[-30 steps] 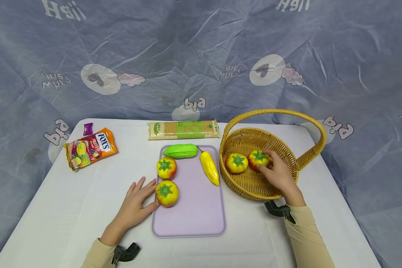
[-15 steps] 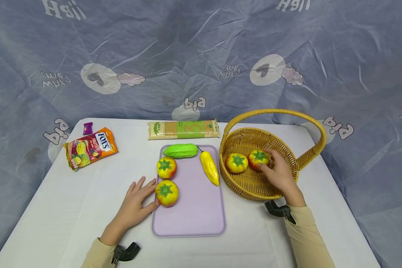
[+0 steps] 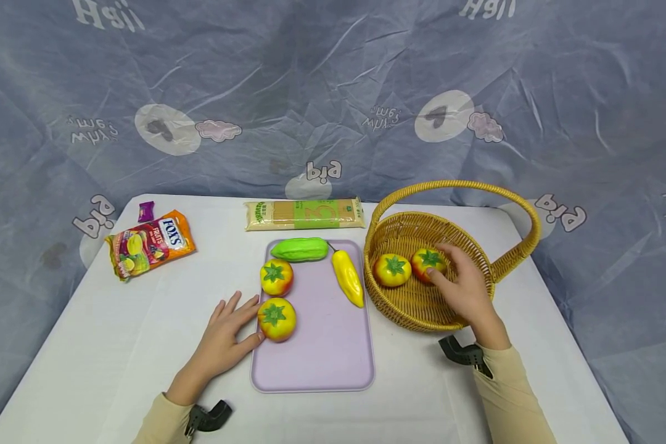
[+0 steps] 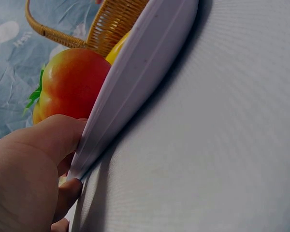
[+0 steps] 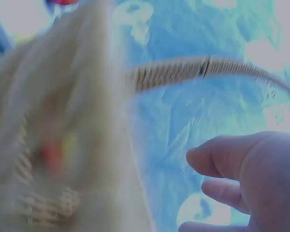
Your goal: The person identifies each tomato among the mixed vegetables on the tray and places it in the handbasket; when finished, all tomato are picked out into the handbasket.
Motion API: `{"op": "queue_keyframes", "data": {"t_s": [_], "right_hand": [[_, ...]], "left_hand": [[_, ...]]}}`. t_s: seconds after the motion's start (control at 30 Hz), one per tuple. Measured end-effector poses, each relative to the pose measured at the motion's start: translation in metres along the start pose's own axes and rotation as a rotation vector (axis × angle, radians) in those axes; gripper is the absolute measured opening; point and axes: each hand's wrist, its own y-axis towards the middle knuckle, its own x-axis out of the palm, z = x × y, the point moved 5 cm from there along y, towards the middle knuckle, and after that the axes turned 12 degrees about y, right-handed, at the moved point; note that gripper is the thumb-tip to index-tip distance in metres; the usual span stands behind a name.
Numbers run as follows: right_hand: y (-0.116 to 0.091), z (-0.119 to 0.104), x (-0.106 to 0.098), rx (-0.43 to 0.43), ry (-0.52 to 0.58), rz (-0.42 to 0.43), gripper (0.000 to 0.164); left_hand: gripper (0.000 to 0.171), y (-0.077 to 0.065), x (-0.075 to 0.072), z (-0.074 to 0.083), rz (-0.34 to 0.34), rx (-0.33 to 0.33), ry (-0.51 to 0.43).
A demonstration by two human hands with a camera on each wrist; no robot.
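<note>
My left hand (image 3: 224, 338) lies spread at the left rim of a lilac tray (image 3: 324, 364), its thumb and fingertips at the edge. In the left wrist view, the hand (image 4: 31, 164) meets the tray rim (image 4: 130, 82) below a red-orange tomato (image 4: 75, 82). Two tomatoes, one near (image 3: 277, 319) and one far (image 3: 276, 277), sit along that side. Over a wicker basket (image 3: 402, 316), my right hand (image 3: 466, 290) has its fingers apart around a tomato (image 3: 426, 264); another tomato (image 3: 392, 270) lies beside it. The right wrist view shows the hand (image 5: 251, 183) with nothing visible between its fingers.
On the tray are a green bitter melon (image 3: 300, 249) and a yellow pepper (image 3: 347, 279). A noodle packet (image 3: 305, 214) lies behind it. A candy bag (image 3: 152, 245) and a small purple candy (image 3: 146, 211) lie at left. The basket's handle (image 3: 455, 184) arches high.
My right thumb and index finger have spread slightly at the tomato in the basket, which stays in place. The left hand and the things on the tray have not moved.
</note>
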Motion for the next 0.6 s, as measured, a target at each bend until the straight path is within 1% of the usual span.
{"op": "queue_keyframes", "data": {"t_s": [0.13,0.3,0.43,0.6], "right_hand": [[-0.005,-0.024,0.01,-0.121,0.048,-0.022,0.047],[-0.01,-0.056,0.03,-0.246,0.083,-0.081,0.044],[-0.013,-0.079,0.048,-0.321,0.102,-0.151,0.042],[-0.015,-0.101,0.076,-0.409,0.15,-0.255,0.04]], "left_hand": [[0.058,0.0,0.0,0.0,0.005,0.004,0.001],[0.058,0.001,0.001,0.0,0.006,0.008,0.0],[0.058,0.001,0.001,0.001,0.005,0.009,0.0],[0.058,0.0,-0.001,0.0,0.015,0.011,0.001]]}}
